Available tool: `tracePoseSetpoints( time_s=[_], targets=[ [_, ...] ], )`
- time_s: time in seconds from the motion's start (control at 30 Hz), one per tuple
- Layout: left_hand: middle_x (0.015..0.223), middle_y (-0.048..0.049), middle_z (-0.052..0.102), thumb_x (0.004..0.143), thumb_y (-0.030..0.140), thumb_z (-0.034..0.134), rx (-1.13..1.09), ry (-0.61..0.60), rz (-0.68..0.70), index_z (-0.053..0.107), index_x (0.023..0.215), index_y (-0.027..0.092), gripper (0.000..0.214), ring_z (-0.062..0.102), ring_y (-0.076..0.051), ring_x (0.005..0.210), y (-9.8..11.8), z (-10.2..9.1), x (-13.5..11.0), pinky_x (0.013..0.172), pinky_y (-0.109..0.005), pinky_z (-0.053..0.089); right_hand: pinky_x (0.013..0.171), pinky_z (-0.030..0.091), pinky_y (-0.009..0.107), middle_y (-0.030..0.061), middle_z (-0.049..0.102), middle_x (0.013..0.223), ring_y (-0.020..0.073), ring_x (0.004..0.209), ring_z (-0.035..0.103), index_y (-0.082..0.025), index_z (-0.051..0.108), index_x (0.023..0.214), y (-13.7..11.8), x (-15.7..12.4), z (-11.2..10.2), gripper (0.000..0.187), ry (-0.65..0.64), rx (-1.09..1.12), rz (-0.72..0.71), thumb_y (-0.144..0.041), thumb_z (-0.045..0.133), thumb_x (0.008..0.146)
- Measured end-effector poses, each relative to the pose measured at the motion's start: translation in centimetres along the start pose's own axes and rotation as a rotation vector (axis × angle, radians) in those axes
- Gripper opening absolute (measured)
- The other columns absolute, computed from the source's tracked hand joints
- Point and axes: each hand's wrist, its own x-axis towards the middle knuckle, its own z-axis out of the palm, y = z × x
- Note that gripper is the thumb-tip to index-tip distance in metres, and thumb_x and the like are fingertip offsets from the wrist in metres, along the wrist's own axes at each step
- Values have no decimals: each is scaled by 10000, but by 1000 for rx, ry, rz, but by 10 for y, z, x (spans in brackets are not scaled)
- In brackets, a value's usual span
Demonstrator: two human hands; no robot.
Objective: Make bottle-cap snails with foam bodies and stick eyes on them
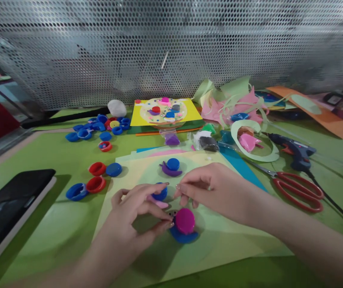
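A clay snail (184,236) with a blue body and a magenta bottle-cap shell (185,221) lies on the pale yellow paper (237,240). My left hand (140,220) pinches its head end between thumb and a finger, beside two small eyes. My right hand (203,186) hovers just above and behind that snail, its thumb and fingertips pressed together; whatever is between them is too small to make out. Under my left fingers, a pink snail (159,204) with a blue cap is partly hidden. Farther back sits a purple snail (171,172) with a blue cap.
Blue and red bottle caps (96,185) lie at left, near a black phone (15,212). Behind are a yellow card with decorated snails (135,116) and bagged clay (171,139). Red-handled scissors (299,192), a glue gun (294,148) and paper scraps (219,104) are at right.
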Motion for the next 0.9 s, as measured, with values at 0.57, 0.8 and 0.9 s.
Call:
tracePoseSetpoints(
  time_s=[0.57,0.8,0.9],
  targets=[
    [1151,-22,671,778,107,463,541,-71,712,103,1443,158,758,526,-232,1185,-12,-21,-16,970,-390,431,490,364,197,-38,646,675,94,583,557,-216,669,743,3,-1,1,264,-6,-4,-14,-312,451,857],
    [1146,-55,673,831,145,372,509,28,543,182,1423,186,623,586,-267,1111,-10,-10,-17,1038,-554,308,482,366,177,-45,646,646,79,557,534,-205,666,714,3,0,3,242,-12,17,-18,-244,462,839],
    [1141,-57,676,825,153,405,553,-3,602,146,1432,152,659,594,-255,1100,-10,-14,-16,1036,-505,336,467,352,175,-50,637,631,76,544,518,-210,665,704,3,0,3,241,-10,11,-12,-245,465,834]
  ],
)
